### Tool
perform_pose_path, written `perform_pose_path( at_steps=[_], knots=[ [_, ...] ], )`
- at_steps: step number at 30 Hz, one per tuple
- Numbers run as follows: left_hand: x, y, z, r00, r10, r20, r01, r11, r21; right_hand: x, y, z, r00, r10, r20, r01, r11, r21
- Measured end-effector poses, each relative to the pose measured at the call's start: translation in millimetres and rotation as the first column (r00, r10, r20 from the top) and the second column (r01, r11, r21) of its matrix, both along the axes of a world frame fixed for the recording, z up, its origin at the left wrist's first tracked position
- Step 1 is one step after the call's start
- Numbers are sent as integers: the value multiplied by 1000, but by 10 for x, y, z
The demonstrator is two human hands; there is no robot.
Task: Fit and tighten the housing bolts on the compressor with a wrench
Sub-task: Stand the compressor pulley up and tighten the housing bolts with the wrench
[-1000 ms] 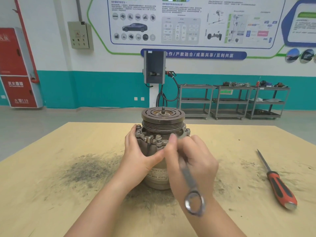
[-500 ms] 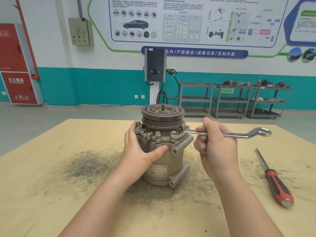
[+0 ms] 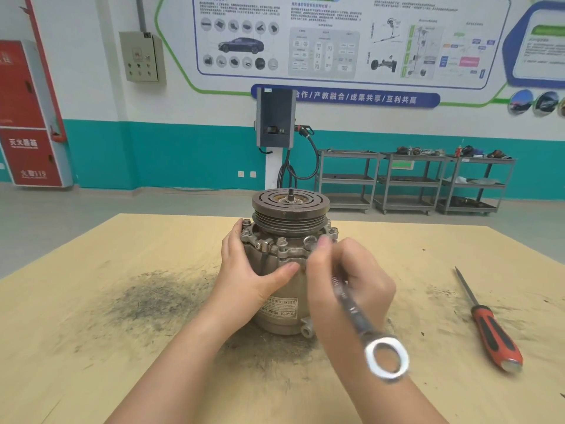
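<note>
A metal compressor (image 3: 286, 304) stands upright in the middle of the wooden table (image 3: 91, 347), its grooved pulley on top. Several housing bolts (image 3: 281, 241) ring the flange below the pulley. My left hand (image 3: 249, 270) grips the left side of the housing, thumb across the front. My right hand (image 3: 351, 280) holds a silver combination wrench (image 3: 354, 313). The wrench's far end sits at a front-right flange bolt, partly hidden by my fingers. Its ring end (image 3: 385, 358) points back toward me, blurred.
A screwdriver with a red and black handle (image 3: 492, 332) lies on the table to the right. Dark grime marks the tabletop left of the compressor. Metal shelf carts (image 3: 412, 182) and a wall charger (image 3: 276, 117) stand far behind.
Half a second ago the wrench handle pointed out to the right; my right hand has swung it round so the ring end points toward me. My left hand stayed on the housing.
</note>
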State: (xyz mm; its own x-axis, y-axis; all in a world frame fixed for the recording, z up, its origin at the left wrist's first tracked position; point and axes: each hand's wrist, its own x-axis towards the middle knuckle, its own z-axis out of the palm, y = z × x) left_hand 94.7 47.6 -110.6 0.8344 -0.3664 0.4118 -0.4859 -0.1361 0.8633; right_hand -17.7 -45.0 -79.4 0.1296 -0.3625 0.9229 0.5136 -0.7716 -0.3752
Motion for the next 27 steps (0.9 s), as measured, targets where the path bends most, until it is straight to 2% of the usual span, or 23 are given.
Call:
perform_pose_path(
  at_steps=[2, 3, 5, 7, 9, 11, 13, 16, 24, 27],
  knots=[
    [-3, -3, 0, 1000, 4, -3, -4, 1000, -14, 21, 68, -34, 999, -48, -4, 48, 997, -56],
    [0, -6, 1, 1000, 4, -3, -4, 1000, -17, 17, 77, -36, 1000, -21, 9, 22, 999, -40],
    [7, -5, 0, 1000, -2, 2, 2, 1000, -11, -34, 26, 8, 990, 125, 69, -130, 989, 77],
    [7, -1, 6, 1000, -9, -1, 9, 1000, 3, -86, -92, 96, 964, 244, 107, -264, 928, 264],
    [4, 1, 13, 1000, -11, -10, 11, 1000, 9, -91, -221, 175, 942, 326, 74, -319, 813, 487],
    [-2, 3, 21, 1000, -13, -9, 13, 1000, 9, -51, -330, 208, 903, 419, 96, -372, 652, 661],
    [-11, 7, 27, 1000, -17, -10, 17, 1000, 9, -16, -413, 223, 857, 494, 148, -424, 510, 749],
    [-14, 13, 23, 1000, -21, -12, 21, 1000, 9, 12, -500, 227, 795, 585, 161, -459, 406, 790],
    [-5, 12, 19, 1000, -23, -15, 23, 1000, 21, 0, -666, 239, 690, 718, 90, -493, 374, 786],
    [-5, 21, 18, 999, -35, -23, 36, 999, 22, 4, -636, 217, 697, 709, 108, -518, 394, 759]
  ],
)
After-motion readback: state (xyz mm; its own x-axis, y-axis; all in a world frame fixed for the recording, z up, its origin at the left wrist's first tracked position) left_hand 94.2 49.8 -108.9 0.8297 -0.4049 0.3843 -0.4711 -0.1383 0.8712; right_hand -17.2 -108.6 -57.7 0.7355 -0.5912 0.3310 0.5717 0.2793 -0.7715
